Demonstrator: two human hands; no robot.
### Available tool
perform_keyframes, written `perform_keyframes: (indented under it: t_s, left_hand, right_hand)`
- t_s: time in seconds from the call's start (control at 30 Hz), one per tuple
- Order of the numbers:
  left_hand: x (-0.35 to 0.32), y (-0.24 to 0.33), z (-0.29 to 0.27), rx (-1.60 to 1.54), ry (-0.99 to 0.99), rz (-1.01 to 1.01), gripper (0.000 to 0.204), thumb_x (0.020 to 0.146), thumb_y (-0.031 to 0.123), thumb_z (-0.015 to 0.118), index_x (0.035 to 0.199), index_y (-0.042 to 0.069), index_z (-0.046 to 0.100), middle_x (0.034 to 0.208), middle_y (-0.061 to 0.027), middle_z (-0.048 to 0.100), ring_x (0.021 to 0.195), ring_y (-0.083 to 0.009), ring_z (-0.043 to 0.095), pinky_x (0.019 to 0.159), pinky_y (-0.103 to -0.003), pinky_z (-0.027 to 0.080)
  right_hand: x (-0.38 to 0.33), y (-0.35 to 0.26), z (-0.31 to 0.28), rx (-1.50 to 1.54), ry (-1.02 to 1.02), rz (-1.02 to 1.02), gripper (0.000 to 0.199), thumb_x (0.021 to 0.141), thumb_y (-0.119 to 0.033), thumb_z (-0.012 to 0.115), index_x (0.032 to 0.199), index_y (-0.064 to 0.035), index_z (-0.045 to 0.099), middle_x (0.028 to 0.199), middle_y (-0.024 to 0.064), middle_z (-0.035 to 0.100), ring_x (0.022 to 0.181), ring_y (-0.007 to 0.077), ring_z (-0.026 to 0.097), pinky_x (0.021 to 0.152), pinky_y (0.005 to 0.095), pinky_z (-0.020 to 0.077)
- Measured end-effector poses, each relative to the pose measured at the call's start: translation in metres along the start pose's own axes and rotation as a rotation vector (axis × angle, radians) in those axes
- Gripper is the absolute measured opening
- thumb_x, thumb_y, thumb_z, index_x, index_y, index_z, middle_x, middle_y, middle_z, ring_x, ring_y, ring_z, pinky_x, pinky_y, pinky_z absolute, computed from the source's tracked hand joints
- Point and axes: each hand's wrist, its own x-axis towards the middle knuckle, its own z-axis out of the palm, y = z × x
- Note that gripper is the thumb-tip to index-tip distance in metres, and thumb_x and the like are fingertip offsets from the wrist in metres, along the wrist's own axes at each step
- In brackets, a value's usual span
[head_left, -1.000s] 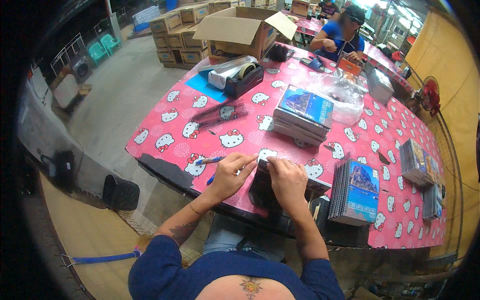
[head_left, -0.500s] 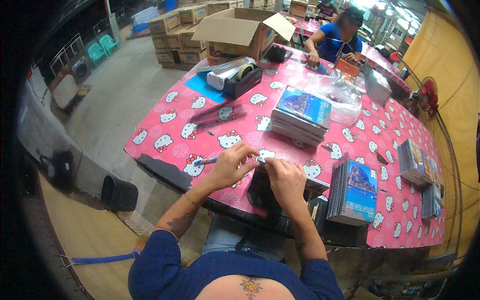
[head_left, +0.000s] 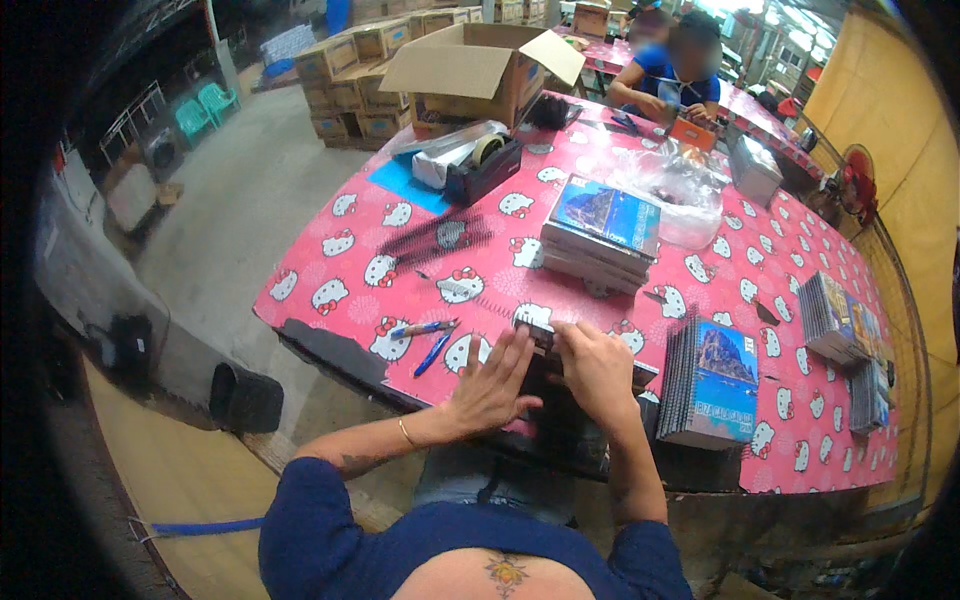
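Note:
My left hand (head_left: 495, 385) lies with fingers stretched out and pressed together against the left end of a dark, book-like block (head_left: 545, 400) at the table's near edge. My right hand (head_left: 598, 372) has its fingers bent over the far edge of that block, gripping it. Most of the block is hidden under my hands; a pale strip shows along its far edge. A thin wire coil (head_left: 470, 297) stretches over the tablecloth toward it. Two pens, one pale and patterned (head_left: 425, 328) and one blue (head_left: 432, 355), lie left of my left hand.
Spiral-bound calendars (head_left: 722, 385) stand right of my hands, and a stack of booklets (head_left: 605, 215) lies ahead. Black wire coils (head_left: 440, 238), a tape dispenser (head_left: 485, 170), a plastic bag (head_left: 685, 205) and an open carton (head_left: 470, 80) are farther off. A co-worker (head_left: 680, 75) sits at the far side.
My left hand has flattened, its fingers straightening from a bent pose, and moved slightly right and nearer. The blue pen now shows. My right hand shifted slightly right.

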Motion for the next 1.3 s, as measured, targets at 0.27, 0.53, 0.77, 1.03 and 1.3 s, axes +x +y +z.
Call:
perform_keyframes:
  t_s: [0.27, 0.53, 0.77, 1.03, 1.3]
  left_hand:
    - [-0.012, -0.007, -0.003, 0.036, -0.04, 0.099, 0.084, 0.099, 0.059, 0.037, 0.156, 0.001, 0.016, 0.165, -0.0195, 0.007, 0.154, -0.0351, -0.002, 0.116, -0.063, -0.011]
    - [-0.01, -0.003, -0.011, -0.023, -0.126, 0.287, 0.087, 0.096, 0.062, 0.04, 0.155, 0.002, 0.022, 0.165, -0.018, 0.013, 0.154, -0.0328, 0.007, 0.118, -0.062, -0.005]
    - [0.006, -0.002, -0.015, 0.053, -0.179, 0.375, 0.086, 0.099, 0.058, 0.035, 0.156, -0.003, 0.012, 0.164, -0.0228, 0.009, 0.153, -0.0355, 0.002, 0.117, -0.063, -0.006]
    - [0.02, 0.008, -0.029, -0.046, -0.157, 0.428, 0.087, 0.098, 0.058, 0.042, 0.154, -0.003, 0.02, 0.163, -0.0229, 0.015, 0.152, -0.0364, 0.011, 0.119, -0.06, -0.005]
    - [0.02, 0.012, -0.023, -0.125, -0.112, 0.405, 0.08, 0.099, 0.053, 0.043, 0.154, -0.003, 0.024, 0.164, -0.0194, 0.016, 0.153, -0.0329, 0.008, 0.12, -0.058, 0.003]
  right_hand:
    - [-0.017, 0.008, -0.009, -0.067, 0.112, -0.071, 0.028, 0.094, -0.018, 0.058, 0.121, -0.0164, 0.064, 0.089, 0.0061, 0.068, 0.085, 0.0245, 0.067, 0.076, 0.0406, 0.0468]
    - [-0.013, 0.016, -0.016, -0.011, -0.008, -0.001, 0.024, 0.092, -0.018, 0.061, 0.115, -0.0176, 0.066, 0.093, 0.0059, 0.072, 0.082, 0.0251, 0.069, 0.074, 0.0421, 0.0459]
    - [-0.017, 0.023, -0.013, 0.026, -0.008, -0.013, 0.023, 0.091, -0.019, 0.063, 0.113, -0.0163, 0.067, 0.092, 0.0069, 0.072, 0.08, 0.0279, 0.069, 0.073, 0.043, 0.046]
    - [-0.016, 0.022, -0.019, 0.052, -0.069, 0.044, 0.037, 0.091, -0.022, 0.064, 0.126, -0.0132, 0.058, 0.095, 0.0095, 0.072, 0.083, 0.0281, 0.069, 0.073, 0.0417, 0.0434]
    - [-0.05, 0.045, -0.03, 0.448, 0.383, 0.116, 0.065, 0.081, -0.008, 0.079, 0.138, -0.0086, 0.049, 0.108, 0.0127, 0.068, 0.09, 0.0235, 0.07, 0.093, 0.0369, 0.0509]
